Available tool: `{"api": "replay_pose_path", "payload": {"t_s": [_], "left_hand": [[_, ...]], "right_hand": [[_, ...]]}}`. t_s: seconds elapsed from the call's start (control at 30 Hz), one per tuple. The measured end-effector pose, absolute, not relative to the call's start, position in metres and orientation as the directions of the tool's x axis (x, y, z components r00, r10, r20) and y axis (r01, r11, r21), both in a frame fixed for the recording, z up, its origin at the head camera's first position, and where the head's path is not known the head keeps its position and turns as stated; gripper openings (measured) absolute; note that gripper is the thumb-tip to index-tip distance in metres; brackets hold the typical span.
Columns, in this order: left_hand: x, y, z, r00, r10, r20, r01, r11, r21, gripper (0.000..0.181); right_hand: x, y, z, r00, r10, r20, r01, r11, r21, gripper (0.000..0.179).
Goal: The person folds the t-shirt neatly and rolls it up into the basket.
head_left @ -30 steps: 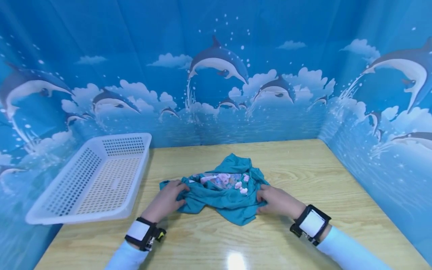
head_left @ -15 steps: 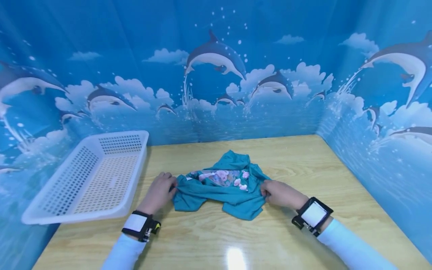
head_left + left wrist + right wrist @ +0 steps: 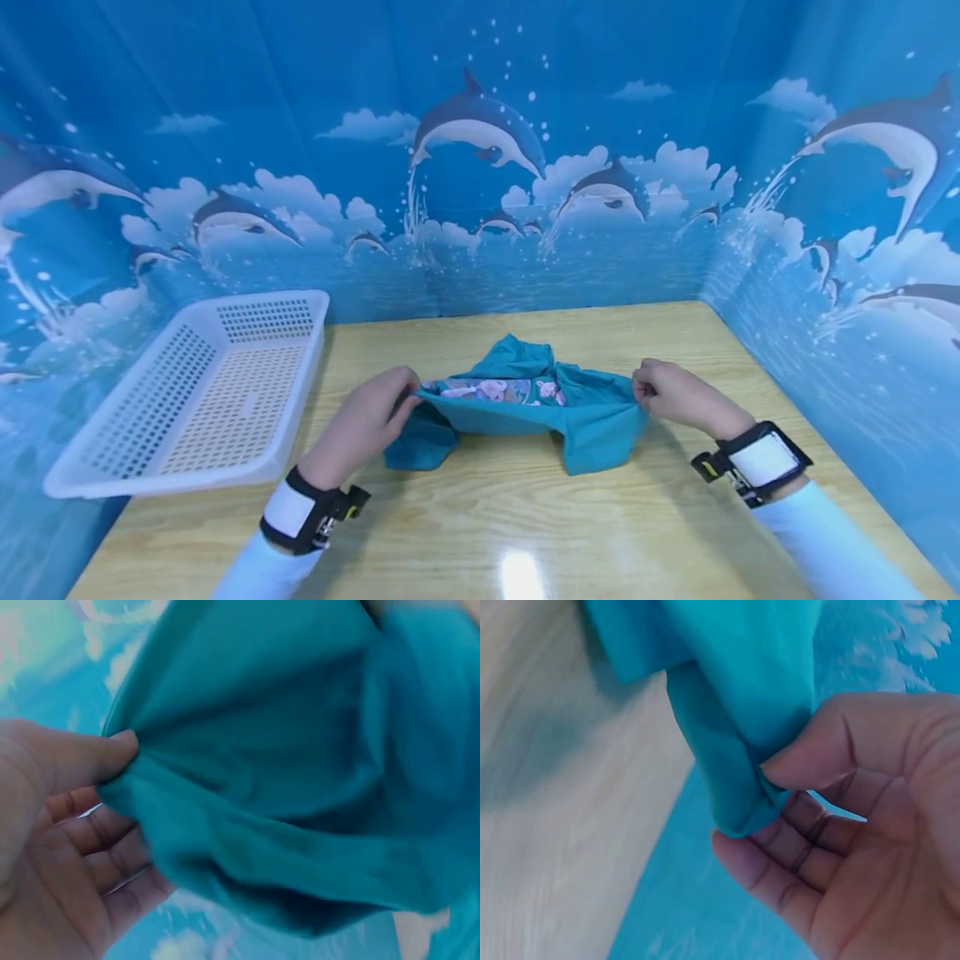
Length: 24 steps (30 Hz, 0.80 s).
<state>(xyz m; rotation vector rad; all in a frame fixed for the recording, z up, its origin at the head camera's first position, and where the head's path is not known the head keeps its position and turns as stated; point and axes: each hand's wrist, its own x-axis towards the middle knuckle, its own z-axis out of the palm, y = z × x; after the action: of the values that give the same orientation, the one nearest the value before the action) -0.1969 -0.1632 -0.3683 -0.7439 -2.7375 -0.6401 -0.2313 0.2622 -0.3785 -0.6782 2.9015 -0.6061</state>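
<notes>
A teal shirt [image 3: 517, 417] with a pink floral print stretches between both hands, its near part lifted and its far part on the table. My left hand [image 3: 371, 421] pinches its left edge between thumb and fingers. In the left wrist view the left hand [image 3: 79, 825] has its thumb over the teal cloth [image 3: 255, 772], which opens into a hollow fold. My right hand [image 3: 686, 396] pinches the right edge. Close up in the right wrist view, the right hand [image 3: 847, 817] grips a narrow folded end of the teal fabric [image 3: 742, 712].
A white perforated plastic basket [image 3: 303, 392] stands on the left of the wooden table [image 3: 450, 533], with nothing seen inside it. Blue dolphin-print curtains [image 3: 337, 275] border the back and sides of the table.
Both hands have taken new holds on the shirt and raised its near edge. The right hand has moved right and away, pulling the cloth wider and taut.
</notes>
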Motion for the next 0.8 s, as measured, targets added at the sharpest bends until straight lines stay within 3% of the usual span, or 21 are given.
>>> {"api": "replay_pose_path", "payload": {"t_s": [0.2,0.43,0.63,0.73,0.8], "left_hand": [[-0.166,-0.136,-0.384,-0.796,0.563,0.223,0.602,0.696,0.390,0.006],[-0.147,-0.123,-0.422,-0.745,0.667,-0.013,0.584,0.662,0.471,0.007],[-0.145,-0.126,-0.432,-0.689,0.702,-0.183,0.526,0.657,0.540,0.010],[-0.154,-0.136,-0.426,-0.708,0.687,-0.165,0.485,0.642,0.594,0.004],[-0.164,-0.145,-0.417,-0.758,0.643,-0.108,0.470,0.653,0.593,0.002]], "right_hand": [[-0.228,0.282,-0.387,-0.908,-0.418,-0.032,-0.371,0.836,-0.405,0.022],[-0.224,0.279,-0.419,-0.895,-0.423,-0.144,-0.322,0.835,-0.447,0.023],[-0.222,0.274,-0.426,-0.880,-0.397,-0.261,-0.249,0.854,-0.457,0.023],[-0.229,0.270,-0.417,-0.864,-0.402,-0.303,-0.232,0.852,-0.468,0.022],[-0.238,0.265,-0.409,-0.862,-0.401,-0.311,-0.228,0.854,-0.468,0.020]]}}
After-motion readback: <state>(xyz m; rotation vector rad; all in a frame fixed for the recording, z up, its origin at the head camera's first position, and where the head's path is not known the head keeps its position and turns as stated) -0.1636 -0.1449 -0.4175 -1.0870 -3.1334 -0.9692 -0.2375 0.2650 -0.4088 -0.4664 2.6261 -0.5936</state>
